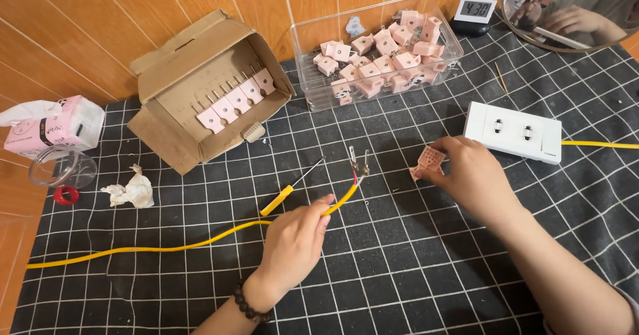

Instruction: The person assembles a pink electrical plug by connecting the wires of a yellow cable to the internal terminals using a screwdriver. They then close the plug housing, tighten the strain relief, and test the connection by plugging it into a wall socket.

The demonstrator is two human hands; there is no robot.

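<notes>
In the head view, low centre of the frame, the left hand (293,242) pinches a yellow cable (166,247) near its stripped end, where two metal prongs (359,159) lie on the black gridded cloth (413,268); a yellow-handled screwdriver (289,190) rests just above the fingers; right of centre, the right hand (469,175) grasps a pink plug shell (426,162), near a white socket block (512,132); upper centre, a clear tub (319,82) holds more pink shells; upper left, an open cardboard box (193,89).
</notes>
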